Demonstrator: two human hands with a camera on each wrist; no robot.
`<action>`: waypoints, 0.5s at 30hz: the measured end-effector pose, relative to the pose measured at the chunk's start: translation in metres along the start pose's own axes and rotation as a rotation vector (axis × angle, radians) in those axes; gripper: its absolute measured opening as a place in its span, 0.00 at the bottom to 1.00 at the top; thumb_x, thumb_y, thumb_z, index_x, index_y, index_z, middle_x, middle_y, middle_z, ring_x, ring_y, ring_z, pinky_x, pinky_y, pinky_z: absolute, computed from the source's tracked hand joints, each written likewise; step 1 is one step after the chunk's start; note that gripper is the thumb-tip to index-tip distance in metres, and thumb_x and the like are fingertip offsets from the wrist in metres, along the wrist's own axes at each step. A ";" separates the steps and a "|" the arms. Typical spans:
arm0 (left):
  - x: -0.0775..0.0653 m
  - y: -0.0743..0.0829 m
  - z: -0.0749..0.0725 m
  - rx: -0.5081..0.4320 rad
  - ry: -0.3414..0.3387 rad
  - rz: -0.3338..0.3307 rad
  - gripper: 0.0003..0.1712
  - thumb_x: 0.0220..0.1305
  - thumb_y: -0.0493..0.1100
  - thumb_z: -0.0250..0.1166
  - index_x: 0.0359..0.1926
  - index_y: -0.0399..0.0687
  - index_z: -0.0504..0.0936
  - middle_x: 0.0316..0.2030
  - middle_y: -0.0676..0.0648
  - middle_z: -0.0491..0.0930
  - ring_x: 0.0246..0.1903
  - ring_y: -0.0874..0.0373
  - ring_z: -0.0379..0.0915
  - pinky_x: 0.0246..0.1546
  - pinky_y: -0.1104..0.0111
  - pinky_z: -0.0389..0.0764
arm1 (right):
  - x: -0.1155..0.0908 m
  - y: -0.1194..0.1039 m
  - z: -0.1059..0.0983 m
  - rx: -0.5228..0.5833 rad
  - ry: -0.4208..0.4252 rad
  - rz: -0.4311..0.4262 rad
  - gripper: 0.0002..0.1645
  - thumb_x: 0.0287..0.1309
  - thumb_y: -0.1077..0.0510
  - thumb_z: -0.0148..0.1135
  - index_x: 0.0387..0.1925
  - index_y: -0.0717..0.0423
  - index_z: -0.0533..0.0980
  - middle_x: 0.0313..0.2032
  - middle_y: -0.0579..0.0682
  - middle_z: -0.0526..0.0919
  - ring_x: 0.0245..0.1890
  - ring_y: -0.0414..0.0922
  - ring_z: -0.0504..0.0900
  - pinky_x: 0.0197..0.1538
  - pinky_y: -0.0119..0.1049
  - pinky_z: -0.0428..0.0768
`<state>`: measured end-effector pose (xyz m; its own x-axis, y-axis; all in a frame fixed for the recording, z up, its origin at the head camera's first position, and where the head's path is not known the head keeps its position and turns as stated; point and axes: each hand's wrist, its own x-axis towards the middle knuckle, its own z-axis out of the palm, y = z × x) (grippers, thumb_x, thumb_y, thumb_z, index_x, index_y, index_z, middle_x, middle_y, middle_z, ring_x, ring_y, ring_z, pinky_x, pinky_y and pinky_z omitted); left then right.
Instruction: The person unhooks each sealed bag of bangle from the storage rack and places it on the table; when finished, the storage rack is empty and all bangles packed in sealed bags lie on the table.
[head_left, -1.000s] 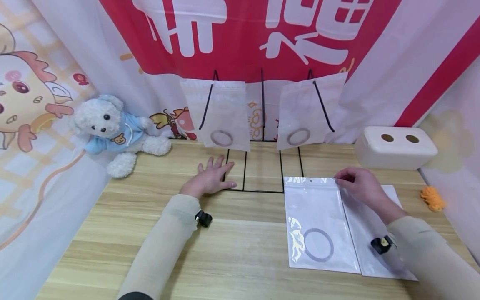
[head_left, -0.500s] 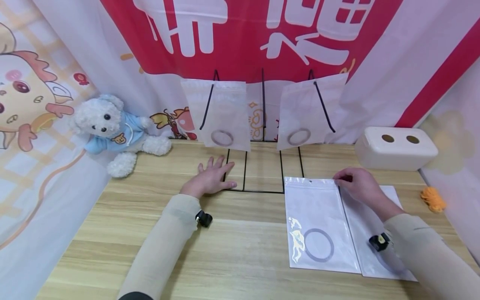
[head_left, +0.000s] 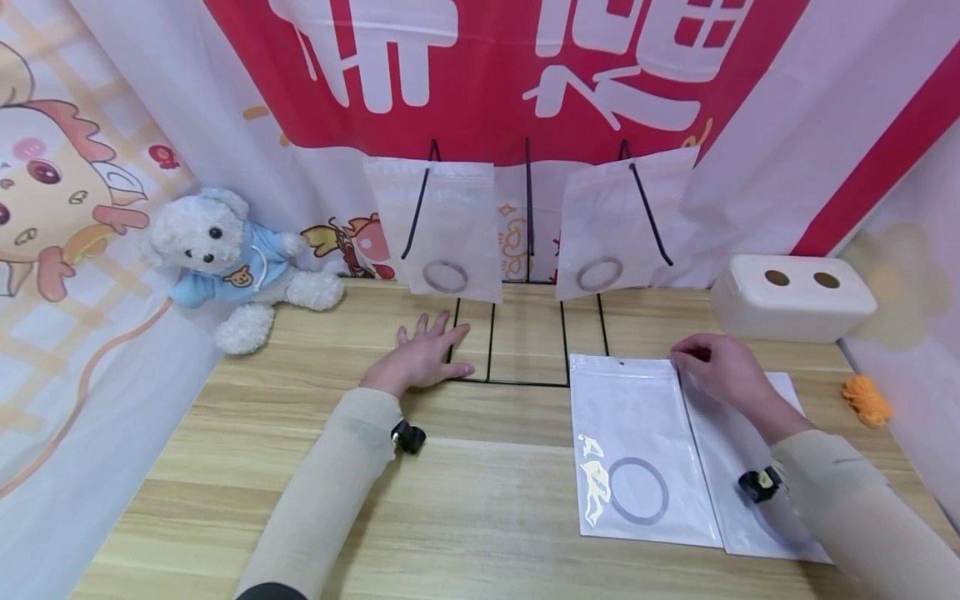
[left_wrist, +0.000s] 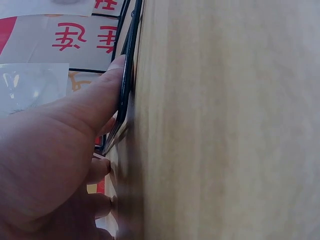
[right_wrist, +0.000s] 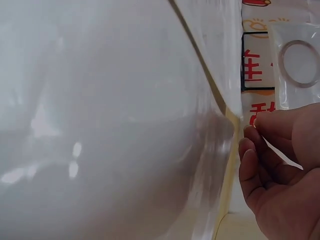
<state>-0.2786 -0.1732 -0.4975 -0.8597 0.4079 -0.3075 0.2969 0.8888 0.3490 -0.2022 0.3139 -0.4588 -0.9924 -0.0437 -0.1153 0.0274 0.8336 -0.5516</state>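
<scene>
My left hand (head_left: 420, 354) rests fingers spread over the base of a black wire rack (head_left: 525, 383); in the left wrist view its thumb (left_wrist: 102, 92) lies along the wire. At the right, a white zip bag (head_left: 645, 425) with a grey ring (head_left: 638, 521) showing through lies flat. My right hand (head_left: 716, 371) is at its upper right corner, fingertips bunched together. Whether they still pinch the bag is unclear. Another white zip bag (head_left: 708, 425) lies beneath that hand. Two similar bags hang on the rack, left bag (head_left: 457, 212) and right bag (head_left: 622, 212).
A white box (head_left: 795, 312) with two round holes stands at the back right, with a bundle of orange yarn (head_left: 866, 400) in front. A plush bear (head_left: 247, 267) sits at the back left. Printed cloth (head_left: 465, 125) hangs behind the rack.
Glare along the flat bag's top edge has faded, and that edge now lies flatter. Both hands have stayed in nearly the same places.
</scene>
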 end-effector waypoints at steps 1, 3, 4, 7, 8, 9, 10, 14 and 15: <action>0.001 -0.001 0.001 0.005 -0.001 -0.001 0.54 0.71 0.75 0.63 0.88 0.66 0.52 0.89 0.41 0.33 0.85 0.26 0.24 0.77 0.23 0.29 | -0.001 -0.001 -0.001 0.014 -0.002 0.004 0.18 0.78 0.55 0.63 0.58 0.64 0.84 0.53 0.66 0.88 0.51 0.59 0.83 0.54 0.55 0.83; 0.003 -0.003 0.002 0.015 -0.006 -0.006 0.54 0.71 0.75 0.62 0.88 0.68 0.51 0.89 0.42 0.33 0.85 0.27 0.24 0.77 0.23 0.29 | -0.002 -0.004 -0.004 0.039 -0.005 0.010 0.19 0.79 0.54 0.63 0.60 0.63 0.83 0.54 0.66 0.87 0.52 0.59 0.83 0.54 0.52 0.83; 0.004 -0.003 0.002 0.016 -0.009 -0.008 0.54 0.71 0.75 0.62 0.88 0.69 0.51 0.89 0.42 0.32 0.85 0.27 0.23 0.77 0.23 0.29 | -0.003 -0.007 -0.005 0.055 -0.002 0.009 0.20 0.79 0.54 0.62 0.60 0.63 0.83 0.55 0.66 0.87 0.52 0.58 0.83 0.53 0.51 0.83; 0.003 -0.002 0.000 0.011 -0.015 -0.007 0.54 0.71 0.77 0.61 0.88 0.70 0.50 0.89 0.42 0.32 0.85 0.27 0.23 0.77 0.23 0.30 | -0.005 -0.015 -0.009 0.088 0.015 -0.007 0.21 0.80 0.51 0.61 0.62 0.62 0.82 0.55 0.65 0.87 0.52 0.58 0.83 0.49 0.42 0.83; 0.002 -0.001 0.000 0.009 -0.016 -0.006 0.54 0.71 0.77 0.61 0.88 0.70 0.50 0.89 0.42 0.32 0.85 0.27 0.23 0.77 0.23 0.30 | -0.006 -0.018 -0.011 0.098 0.019 -0.010 0.22 0.80 0.50 0.61 0.62 0.62 0.81 0.56 0.65 0.86 0.52 0.57 0.83 0.48 0.39 0.83; 0.001 -0.001 -0.001 0.007 -0.016 -0.005 0.54 0.71 0.77 0.61 0.88 0.70 0.50 0.89 0.42 0.32 0.85 0.27 0.23 0.77 0.23 0.30 | -0.007 -0.021 -0.013 0.110 0.023 -0.012 0.23 0.81 0.48 0.60 0.63 0.62 0.81 0.56 0.65 0.86 0.52 0.57 0.82 0.46 0.36 0.82; 0.000 0.000 -0.001 0.004 -0.016 -0.003 0.54 0.71 0.77 0.61 0.88 0.70 0.50 0.89 0.42 0.32 0.85 0.27 0.23 0.77 0.23 0.29 | -0.007 -0.024 -0.016 0.119 0.035 -0.021 0.24 0.81 0.48 0.60 0.63 0.61 0.81 0.56 0.65 0.86 0.52 0.57 0.82 0.45 0.33 0.82; -0.003 0.001 -0.003 -0.011 -0.021 0.005 0.56 0.70 0.77 0.62 0.88 0.67 0.50 0.89 0.40 0.31 0.85 0.27 0.22 0.77 0.23 0.27 | -0.008 -0.035 -0.025 0.159 0.092 -0.051 0.25 0.81 0.46 0.60 0.64 0.60 0.81 0.57 0.64 0.86 0.52 0.56 0.82 0.42 0.23 0.79; -0.003 0.001 -0.004 -0.016 -0.023 0.006 0.56 0.69 0.77 0.62 0.88 0.66 0.50 0.89 0.40 0.31 0.85 0.27 0.22 0.77 0.24 0.27 | -0.008 -0.037 -0.027 0.167 0.116 -0.065 0.24 0.80 0.47 0.60 0.63 0.60 0.81 0.56 0.64 0.86 0.51 0.55 0.82 0.41 0.21 0.79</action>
<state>-0.2770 -0.1742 -0.4925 -0.8483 0.4176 -0.3256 0.2947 0.8831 0.3650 -0.1983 0.2981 -0.4151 -0.9996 -0.0225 0.0159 -0.0273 0.7276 -0.6855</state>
